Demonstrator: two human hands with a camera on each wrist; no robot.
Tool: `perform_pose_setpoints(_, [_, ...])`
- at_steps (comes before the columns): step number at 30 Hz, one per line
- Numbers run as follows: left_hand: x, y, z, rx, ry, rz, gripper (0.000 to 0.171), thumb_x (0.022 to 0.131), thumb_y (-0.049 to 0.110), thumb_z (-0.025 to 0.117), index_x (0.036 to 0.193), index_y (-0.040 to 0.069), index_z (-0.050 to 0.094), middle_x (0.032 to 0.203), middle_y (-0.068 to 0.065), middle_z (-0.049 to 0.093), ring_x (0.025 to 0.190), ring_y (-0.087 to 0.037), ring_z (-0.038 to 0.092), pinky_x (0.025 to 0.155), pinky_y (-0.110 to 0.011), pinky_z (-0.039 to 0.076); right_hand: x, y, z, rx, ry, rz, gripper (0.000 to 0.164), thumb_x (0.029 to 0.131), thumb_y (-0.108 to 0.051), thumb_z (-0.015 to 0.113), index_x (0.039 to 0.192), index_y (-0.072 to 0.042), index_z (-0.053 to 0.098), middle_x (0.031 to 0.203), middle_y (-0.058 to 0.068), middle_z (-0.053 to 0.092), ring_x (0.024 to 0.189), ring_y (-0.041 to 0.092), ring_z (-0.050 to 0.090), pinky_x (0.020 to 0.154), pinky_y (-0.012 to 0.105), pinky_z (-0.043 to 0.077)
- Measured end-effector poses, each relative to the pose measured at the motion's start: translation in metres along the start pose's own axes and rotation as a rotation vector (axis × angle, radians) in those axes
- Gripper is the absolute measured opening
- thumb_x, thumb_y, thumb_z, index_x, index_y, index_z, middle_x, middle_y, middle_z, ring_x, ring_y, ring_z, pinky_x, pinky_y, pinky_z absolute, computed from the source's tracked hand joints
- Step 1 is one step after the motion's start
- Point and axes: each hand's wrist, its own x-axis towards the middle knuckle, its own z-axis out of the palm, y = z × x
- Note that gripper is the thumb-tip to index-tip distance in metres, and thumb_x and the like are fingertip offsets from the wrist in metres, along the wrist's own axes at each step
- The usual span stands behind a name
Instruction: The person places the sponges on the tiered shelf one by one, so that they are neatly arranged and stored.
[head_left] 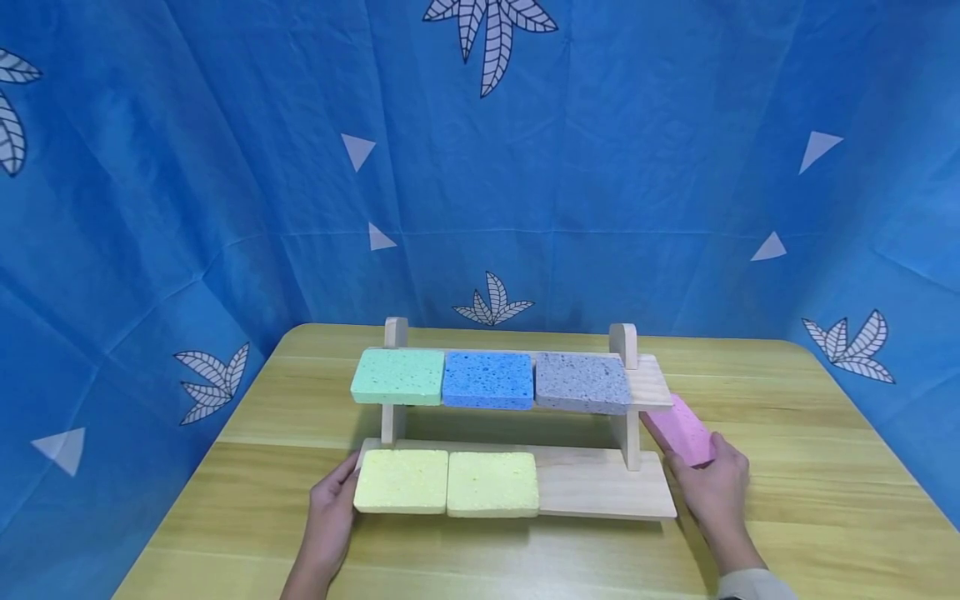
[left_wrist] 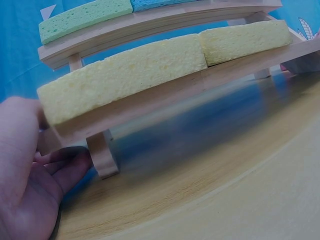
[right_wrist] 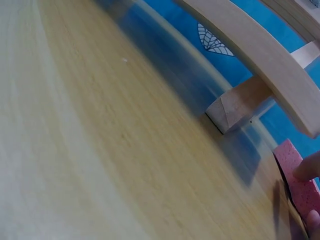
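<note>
A two-tier wooden rack [head_left: 607,487] stands on the table. My left hand [head_left: 330,510] holds the left end of its lower shelf; in the left wrist view the fingers [left_wrist: 75,170] curl beneath the board. Two pale yellow sponges [head_left: 401,482] lie side by side on that shelf, at its left and middle. Along the upper shelf sit a green sponge [head_left: 397,375], a blue sponge [head_left: 487,379] and a grey sponge [head_left: 581,382]. Right of the rack, my right hand [head_left: 716,487] grips a pink sponge [head_left: 686,432] low by the tabletop, its far end partly behind the upper shelf.
The light wood table [head_left: 817,475] extends to both sides of the rack. Behind it hangs a blue curtain [head_left: 645,167] printed with leaves and triangles. Rounded uprights [head_left: 630,337] rise above the upper shelf, and short feet [left_wrist: 102,155] lift the lower one.
</note>
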Motion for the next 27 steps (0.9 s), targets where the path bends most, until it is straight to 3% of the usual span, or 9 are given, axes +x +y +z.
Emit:
perform_pose_setpoints(15, [0.001,0.001,0.000,-0.003,-0.001,-0.001,0.046,0.101,0.018,0.044,0.137,-0.009,0.039,0.141,-0.021,0.043,0.108,0.006,0.055,0.092,-0.019,0.050,-0.011,0.007,-0.009,0.072,-0.001,0.009,0.081,0.078,-0.008,0.069,0.141,0.014,0.024,0.138,0.042,0.025,0.127,0.055,0.029,0.109,0.061,0.027])
perform_pose_setpoints(21, [0.001,0.001,0.000,0.002,0.005,0.001,0.045,0.101,0.018,0.045,0.137,-0.009,0.039,0.141,-0.022,0.043,0.107,0.006,0.055,0.091,-0.019,0.051,-0.021,0.008,-0.016,0.121,-0.042,0.034,0.083,0.080,-0.009,0.070,0.144,0.011,0.020,0.140,0.040,0.023,0.129,0.052,0.031,0.109,0.055,0.031])
perform_pose_setpoints(27, [0.000,0.001,0.000,-0.002,0.000,0.004,0.046,0.101,0.018,0.044,0.137,-0.009,0.039,0.141,-0.021,0.043,0.108,0.006,0.054,0.091,-0.019,0.050,-0.029,0.009,-0.025,0.153,-0.069,0.070,0.082,0.084,-0.012,0.067,0.147,0.006,0.017,0.146,0.036,0.016,0.134,0.048,0.026,0.112,0.051,0.026])
